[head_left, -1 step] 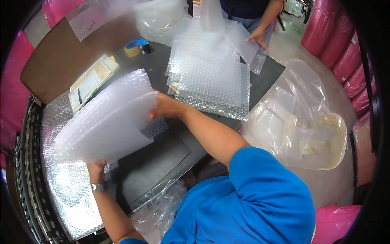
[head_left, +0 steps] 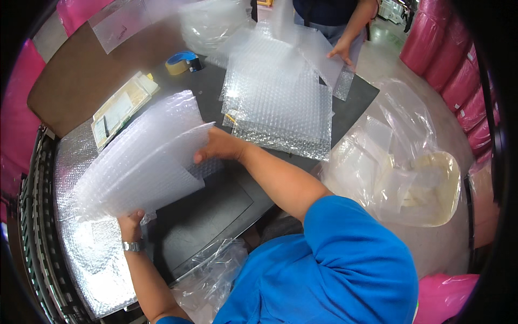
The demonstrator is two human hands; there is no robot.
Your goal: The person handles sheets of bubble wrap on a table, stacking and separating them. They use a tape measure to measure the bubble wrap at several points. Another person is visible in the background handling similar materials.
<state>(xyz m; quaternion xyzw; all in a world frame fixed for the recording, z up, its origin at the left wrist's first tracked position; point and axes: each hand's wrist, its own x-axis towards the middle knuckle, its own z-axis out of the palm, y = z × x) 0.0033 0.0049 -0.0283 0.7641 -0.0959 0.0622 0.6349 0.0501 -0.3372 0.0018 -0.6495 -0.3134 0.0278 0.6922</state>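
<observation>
Plastic [head_left: 210,283] is lying crumpled beside the dark table [head_left: 208,218]; just beyond, the left hand [head_left: 130,227] is gripping the bottom of fanned bubble-wrap sheets [head_left: 140,156], while the right hand [head_left: 220,144] is clasping their right side, fingers partly hidden. This bundle is sitting gathered, edges not yet lying flush. Rightward, a cream-rimmed container [head_left: 456,189] is apparently holding clear film [head_left: 421,181]; farther off, another stack [head_left: 278,102] is already lying piled.

The bubble sheets [head_left: 140,156] are milky clear, dotted in rows; the desk [head_left: 199,221] is blackish, the shirt [head_left: 356,243] plain blue, the rolls [head_left: 431,48] pink, the tape [head_left: 175,67] tan.
</observation>
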